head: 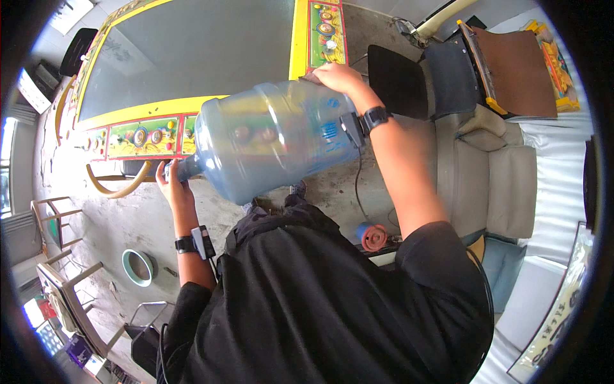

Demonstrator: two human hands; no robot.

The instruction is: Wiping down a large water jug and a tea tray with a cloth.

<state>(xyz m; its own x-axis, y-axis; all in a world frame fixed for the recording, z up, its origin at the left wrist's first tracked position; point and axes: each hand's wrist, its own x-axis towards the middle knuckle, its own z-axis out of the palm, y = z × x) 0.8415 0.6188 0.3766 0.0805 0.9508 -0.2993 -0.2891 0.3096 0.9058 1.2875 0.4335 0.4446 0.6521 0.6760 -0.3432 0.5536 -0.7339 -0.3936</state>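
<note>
A large translucent blue water-cooler bottle [268,139] lies on its side in the air before me, its neck to the left and its base to the right. No water shows inside it. My left hand [173,182] grips the bottle's neck, fingers wrapped around it. At the far upper side near the base, my right hand [337,77] presses a small brown cloth-like piece [311,78] against the bottle. Most of that piece is hidden under the fingers. Blue printing marks the bottle wall near the base.
Just beyond the bottle stands an arcade-style game table [201,57] with a dark screen and yellow frame. A grey sofa [479,177] and a black chair [398,81] are on the right. On the floor are a teal basin [139,268] and a red-and-blue cylindrical object [373,237].
</note>
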